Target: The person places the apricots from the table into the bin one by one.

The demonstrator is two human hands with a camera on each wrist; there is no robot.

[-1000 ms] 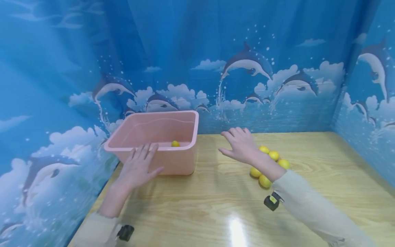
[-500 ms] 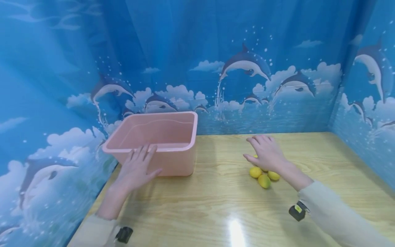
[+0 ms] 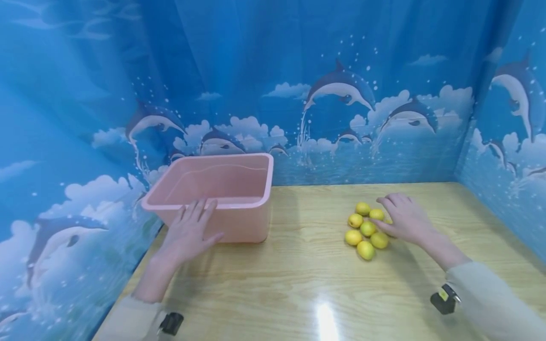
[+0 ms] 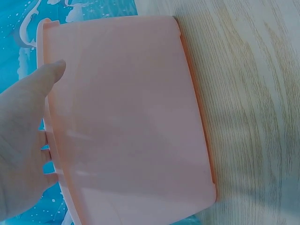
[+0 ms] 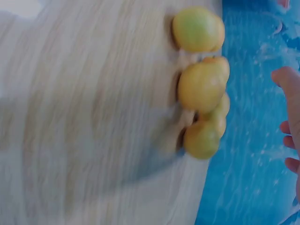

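Observation:
My left hand (image 3: 189,232) rests with straight, spread fingers at the front rim of a pink plastic bin (image 3: 239,222). In the left wrist view its thumb (image 4: 54,72) lies by the bin's outer wall (image 4: 126,117), and the other fingertips meet the rim. A tight group of several yellow lemons (image 3: 353,237), some greenish, lies on the table to the right. Above that group's right side is my right hand (image 3: 407,220), fingers loosely bent and holding nothing; it covers part of the group. The right wrist view shows it (image 5: 293,117) apart from the lemons (image 5: 201,86). The bin's near floor is hidden by its front wall.
The light wood table (image 3: 273,284) runs back to a blue dolphin-print curtain (image 3: 256,71), which also closes off the left and right sides. The bin stands at the back left, close to the curtain.
A lemon seen inside the bin a second ago has dropped out of sight behind the front wall. My right hand has moved right, over the lemons. My left hand stays at the rim.

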